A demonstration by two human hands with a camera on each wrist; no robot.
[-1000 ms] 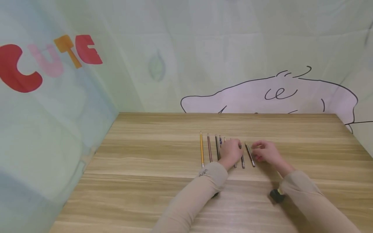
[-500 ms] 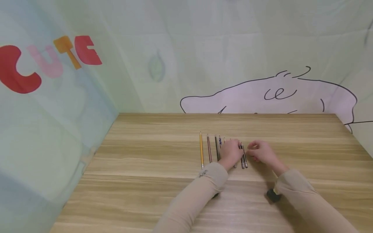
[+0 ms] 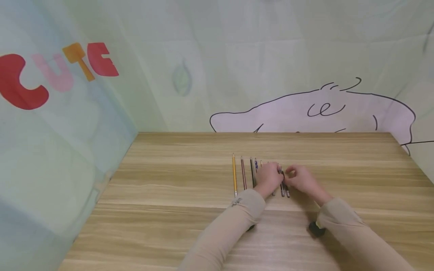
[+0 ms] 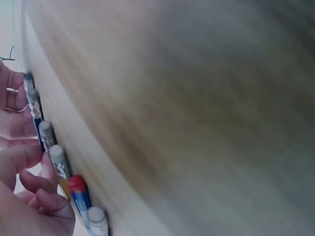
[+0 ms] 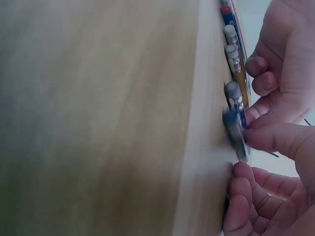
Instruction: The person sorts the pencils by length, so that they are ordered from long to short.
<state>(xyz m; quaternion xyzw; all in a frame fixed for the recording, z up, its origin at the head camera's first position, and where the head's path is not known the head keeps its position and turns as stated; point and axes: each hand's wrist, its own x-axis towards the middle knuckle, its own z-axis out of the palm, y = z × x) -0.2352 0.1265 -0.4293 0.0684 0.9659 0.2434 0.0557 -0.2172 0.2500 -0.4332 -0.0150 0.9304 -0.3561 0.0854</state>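
Observation:
Several pencils lie side by side on the wooden table, from a yellow pencil (image 3: 234,175) at the left to a dark pencil (image 3: 288,191) at the right end. My left hand (image 3: 268,176) reaches over the middle of the row and hides parts of several pencils. Its thumb and a finger pinch a dark blue pencil (image 5: 234,93), second from the right. At the right end my right hand (image 3: 303,180) holds the last pencil (image 5: 235,135) between thumb and fingers; that pencil is blurred in the right wrist view. The two hands nearly meet there.
A dark red pencil (image 3: 243,173), a dark green pencil (image 3: 252,171) and a blue patterned pencil (image 3: 256,163) lie left of my left hand. A red-ended pencil (image 4: 78,189) shows near that hand. Printed cloth walls (image 3: 176,67) stand along the table's back and left edges.
The rightmost pencil has moved left against its neighbour, then its near end has shifted slightly right. My right hand has moved left with it. My left hand has stayed in place.

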